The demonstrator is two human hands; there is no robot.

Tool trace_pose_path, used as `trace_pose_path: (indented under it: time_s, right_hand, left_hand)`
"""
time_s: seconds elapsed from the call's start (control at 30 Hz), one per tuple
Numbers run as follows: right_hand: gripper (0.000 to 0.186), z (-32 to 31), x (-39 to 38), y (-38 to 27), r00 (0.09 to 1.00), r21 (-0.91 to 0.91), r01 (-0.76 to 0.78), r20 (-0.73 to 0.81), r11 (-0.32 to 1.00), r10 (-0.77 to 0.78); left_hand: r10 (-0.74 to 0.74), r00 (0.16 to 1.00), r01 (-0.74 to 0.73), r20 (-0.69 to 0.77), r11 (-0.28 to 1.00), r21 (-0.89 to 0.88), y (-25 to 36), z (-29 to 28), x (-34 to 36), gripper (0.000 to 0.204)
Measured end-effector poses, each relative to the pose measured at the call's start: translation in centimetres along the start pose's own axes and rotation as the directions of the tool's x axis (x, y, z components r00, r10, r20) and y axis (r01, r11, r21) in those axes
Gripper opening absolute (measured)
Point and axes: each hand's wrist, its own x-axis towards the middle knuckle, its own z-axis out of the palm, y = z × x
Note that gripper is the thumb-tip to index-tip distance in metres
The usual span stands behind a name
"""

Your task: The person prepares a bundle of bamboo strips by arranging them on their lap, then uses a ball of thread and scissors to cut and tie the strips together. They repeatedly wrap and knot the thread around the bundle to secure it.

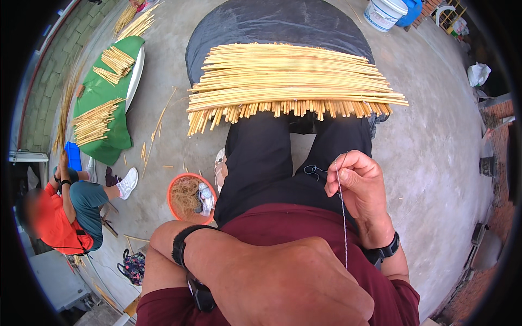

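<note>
My right hand (356, 182), at right of centre, has thumb and forefinger pinched on a pale thread (342, 216). A thin dark length, too small to identify, rises from the pinch, with a loose loop of thread beside it over my dark trousers. From the pinch the thread runs down behind my left hand (321, 277) at the bottom, which is curled closed, its fingertips and grip hidden. Beyond my knees, many pale yellow sticks (288, 79) lie side by side in a broad layer on a dark covered surface (277, 22).
At left, stick bundles lie on a green cloth (111, 149); a seated co-worker (65, 223) in orange grips long stalks. An orange basin (209, 217) of tangled fibre sits by my left leg. Buckets (383, 13) stand top right, a white sack (478, 74) by the brick edge.
</note>
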Motion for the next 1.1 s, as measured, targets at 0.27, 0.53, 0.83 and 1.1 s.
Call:
trace_pose_path:
  time_s: [0.27,0.53,0.83,1.1]
  right_hand:
    - [0.007,0.4,0.4,0.4,0.997,-0.043,0.075,-0.014,0.996,-0.076]
    - [0.012,-0.7,-0.8,-1.1,0.933,-0.177,0.342,-0.049,0.923,-0.356]
    - [0.017,-3.0,-1.4,-4.7,0.625,-0.392,0.616,-0.287,0.684,-0.726]
    - [0.01,1.4,-0.3,1.3,0.992,-0.201,0.059,-0.096,0.978,-0.079]
  left_hand:
    - [0.027,1.0,-0.027,0.008,0.999,0.023,1.1,-1.8,-0.7,0.022]
    - [-0.529,0.677,0.71,-0.512,0.652,0.265,-0.4,-6.0,-2.6,0.01]
    - [-0.454,0.42,0.715,-0.786,0.699,-0.022,-4.6,-8.7,-5.2,0.003]
    - [-0.51,0.551,0.63,-0.661,0.774,-0.073,-5.4,-5.7,-4.6,0.004]
